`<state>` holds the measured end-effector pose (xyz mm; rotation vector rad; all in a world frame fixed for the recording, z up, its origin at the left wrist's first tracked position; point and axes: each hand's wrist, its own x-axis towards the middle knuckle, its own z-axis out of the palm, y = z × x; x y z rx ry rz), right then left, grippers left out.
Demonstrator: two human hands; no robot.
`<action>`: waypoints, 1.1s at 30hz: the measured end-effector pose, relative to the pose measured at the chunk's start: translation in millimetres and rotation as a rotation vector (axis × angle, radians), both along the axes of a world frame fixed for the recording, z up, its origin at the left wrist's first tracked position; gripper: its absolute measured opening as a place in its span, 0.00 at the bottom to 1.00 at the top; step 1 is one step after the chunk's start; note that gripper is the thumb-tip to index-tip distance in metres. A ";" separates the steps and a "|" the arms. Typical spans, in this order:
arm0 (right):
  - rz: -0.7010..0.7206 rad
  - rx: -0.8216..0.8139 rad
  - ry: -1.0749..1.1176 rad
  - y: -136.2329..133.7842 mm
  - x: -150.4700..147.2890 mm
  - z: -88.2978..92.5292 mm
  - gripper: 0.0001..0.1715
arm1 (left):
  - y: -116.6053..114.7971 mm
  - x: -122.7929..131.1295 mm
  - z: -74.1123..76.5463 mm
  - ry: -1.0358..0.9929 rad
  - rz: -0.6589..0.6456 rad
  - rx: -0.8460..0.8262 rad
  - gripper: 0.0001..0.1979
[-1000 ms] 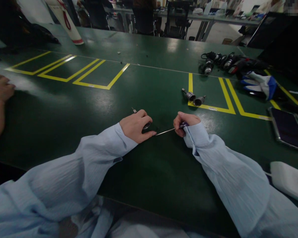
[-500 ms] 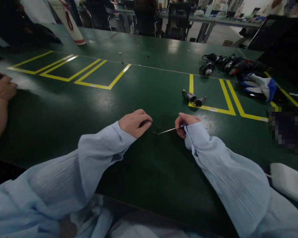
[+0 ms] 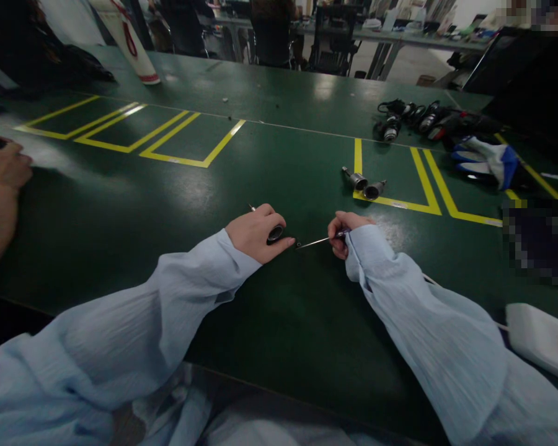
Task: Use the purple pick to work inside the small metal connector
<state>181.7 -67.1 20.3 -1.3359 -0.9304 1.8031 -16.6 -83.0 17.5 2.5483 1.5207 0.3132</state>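
Left thumb [image 3: 283,246] newly extended, left hand [image 3: 252,235] curled around metal cup [image 3: 274,234], right hand [image 3: 345,231] gripping slim tool [image 3: 316,242]

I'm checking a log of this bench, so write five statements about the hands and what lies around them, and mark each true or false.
1. The right hand holds a thin-shafted tool. True.
2. The left hand holds nothing. False: the left hand holds a round-mouthed metal part.
3. A small ring lies near the tool's tip. True.
4. Two similar metal parts lie at a corner of the yellow tape. True.
5. The blue-and-white glove lies at the left end of the table. False: the blue-and-white glove is on the right side.
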 end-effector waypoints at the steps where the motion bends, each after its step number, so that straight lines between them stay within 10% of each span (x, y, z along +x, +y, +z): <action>1: 0.009 0.014 0.011 0.2 0.6 -1.7 0.26 | -1.2 1.4 -0.2 0.016 0.007 0.012 0.21; 24: -0.162 0.166 -0.111 1.2 4.0 -4.8 0.25 | 5.0 -6.7 4.5 -0.106 0.025 -0.068 0.17; 33: -0.057 0.730 -0.582 -23.9 -6.6 14.4 0.24 | 1.6 -6.1 20.3 -0.018 0.129 -0.113 0.17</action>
